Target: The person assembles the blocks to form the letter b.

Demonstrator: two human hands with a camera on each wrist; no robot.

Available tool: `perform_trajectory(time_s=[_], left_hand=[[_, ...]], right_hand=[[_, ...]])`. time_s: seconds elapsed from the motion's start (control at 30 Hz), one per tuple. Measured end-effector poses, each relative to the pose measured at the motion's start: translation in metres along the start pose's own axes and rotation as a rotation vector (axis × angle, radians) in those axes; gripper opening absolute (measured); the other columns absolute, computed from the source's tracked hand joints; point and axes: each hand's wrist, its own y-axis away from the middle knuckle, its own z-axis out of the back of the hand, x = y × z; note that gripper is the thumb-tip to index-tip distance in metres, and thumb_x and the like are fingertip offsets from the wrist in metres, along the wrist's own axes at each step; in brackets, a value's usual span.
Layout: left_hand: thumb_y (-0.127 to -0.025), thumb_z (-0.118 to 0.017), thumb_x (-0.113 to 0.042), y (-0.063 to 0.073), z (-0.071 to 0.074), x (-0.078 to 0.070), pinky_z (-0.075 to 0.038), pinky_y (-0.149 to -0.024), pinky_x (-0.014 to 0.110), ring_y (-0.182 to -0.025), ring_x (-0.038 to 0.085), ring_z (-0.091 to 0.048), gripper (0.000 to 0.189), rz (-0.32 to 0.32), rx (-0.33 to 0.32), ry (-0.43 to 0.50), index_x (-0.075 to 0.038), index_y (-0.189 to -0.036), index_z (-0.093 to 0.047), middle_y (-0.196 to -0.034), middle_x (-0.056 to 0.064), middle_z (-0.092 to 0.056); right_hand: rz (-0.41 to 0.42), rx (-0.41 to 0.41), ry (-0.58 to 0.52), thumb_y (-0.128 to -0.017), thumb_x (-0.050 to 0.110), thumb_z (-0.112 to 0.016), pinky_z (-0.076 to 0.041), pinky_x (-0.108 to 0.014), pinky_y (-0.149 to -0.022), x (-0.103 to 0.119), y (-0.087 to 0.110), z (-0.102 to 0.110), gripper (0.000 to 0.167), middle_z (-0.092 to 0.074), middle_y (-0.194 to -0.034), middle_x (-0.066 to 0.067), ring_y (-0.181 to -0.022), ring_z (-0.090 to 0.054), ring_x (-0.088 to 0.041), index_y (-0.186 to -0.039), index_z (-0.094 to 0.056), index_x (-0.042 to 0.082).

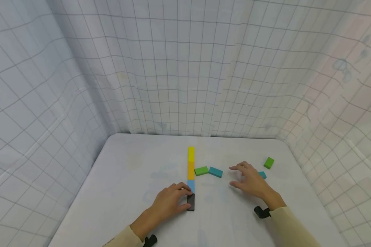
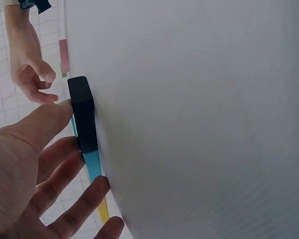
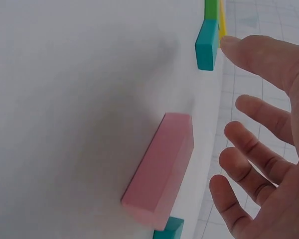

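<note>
Black block (image 1: 190, 202) between the left hand's (image 1: 170, 202) thumb and index finger, its long axis pointing away from the person.
It lies at the right-hand side of the left hand, much the nearer hand, which seems to pinch it. Straight beyond the grip, on the same axis, run a blue block (image 1: 190, 185), an orange block (image 1: 191, 170) and a yellow block (image 1: 191, 154), end to end. Beyond and right of the grip, a green block (image 1: 201, 171) juts from the orange, with a teal block (image 1: 215, 172) at its outer end. Farther right, the right hand (image 1: 253, 181) hovers loosely spread, holding nothing, near a pink block (image 3: 159, 167).
</note>
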Motion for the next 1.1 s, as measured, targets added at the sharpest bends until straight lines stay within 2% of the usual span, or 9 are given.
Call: perform_trajectory(time_s=[0.13,0.23,0.47,0.7,0.97,1.1], left_hand=[[-0.098,-0.098,-0.036,0.0,-0.001,0.0,-0.064,-0.081,0.032,-0.113,0.018,-0.075,0.034,-0.01,-0.018,0.003,-0.022,-0.127,-0.089,-0.141,-0.01,-0.077],[-0.098,-0.098,-0.036,0.0,-0.001,-0.001,-0.064,-0.081,0.033,-0.114,0.019,-0.075,0.034,-0.013,-0.029,-0.002,-0.022,-0.127,-0.089,-0.141,-0.01,-0.077],[-0.098,-0.098,-0.035,0.001,0.0,-0.001,-0.064,-0.082,0.033,-0.113,0.019,-0.074,0.033,-0.01,-0.027,0.0,-0.022,-0.127,-0.089,-0.141,-0.01,-0.077],[-0.098,-0.098,-0.035,0.002,0.0,-0.001,-0.064,-0.082,0.033,-0.113,0.019,-0.075,0.033,-0.017,-0.028,-0.002,-0.021,-0.127,-0.089,-0.141,-0.009,-0.077],[-0.098,-0.097,-0.037,0.002,-0.001,0.0,-0.065,-0.084,0.036,-0.116,0.019,-0.075,0.034,0.001,-0.007,0.004,-0.023,-0.128,-0.089,-0.143,-0.011,-0.076],[-0.098,-0.097,-0.036,0.002,-0.002,0.0,-0.064,-0.083,0.035,-0.115,0.018,-0.075,0.034,0.002,-0.01,0.004,-0.023,-0.128,-0.089,-0.142,-0.011,-0.076]], right_hand=[[-0.003,0.004,0.016,-0.095,0.036,-0.1,-0.064,-0.051,-0.102,-0.011,0.008,0.008,0.063,-0.069,-0.145,-0.009,-0.124,-0.071,-0.03,-0.152,-0.077,0.018],[0.002,0.004,0.032,-0.094,0.037,-0.101,-0.063,-0.053,-0.102,-0.017,0.013,0.014,0.064,-0.069,-0.144,-0.008,-0.124,-0.07,-0.03,-0.151,-0.078,0.018],[0.017,-0.005,0.067,-0.093,0.036,-0.102,-0.06,-0.041,-0.091,-0.028,0.028,0.02,0.061,-0.072,-0.135,-0.008,-0.11,-0.066,-0.02,-0.146,-0.081,0.015],[0.013,-0.007,0.072,-0.092,0.026,-0.102,-0.054,-0.032,-0.085,-0.033,0.036,0.02,0.055,-0.074,-0.129,-0.005,-0.102,-0.062,-0.015,-0.142,-0.082,0.015],[0.002,0.014,0.003,-0.094,0.016,-0.099,-0.05,-0.025,-0.078,-0.038,0.04,0.016,0.051,-0.072,-0.124,-0.001,-0.092,-0.057,-0.005,-0.141,-0.082,0.017],[0.007,0.023,-0.006,-0.095,0.013,-0.098,-0.05,-0.024,-0.078,-0.04,0.041,0.014,0.049,-0.073,-0.122,0.002,-0.091,-0.055,-0.002,-0.141,-0.082,0.017]])
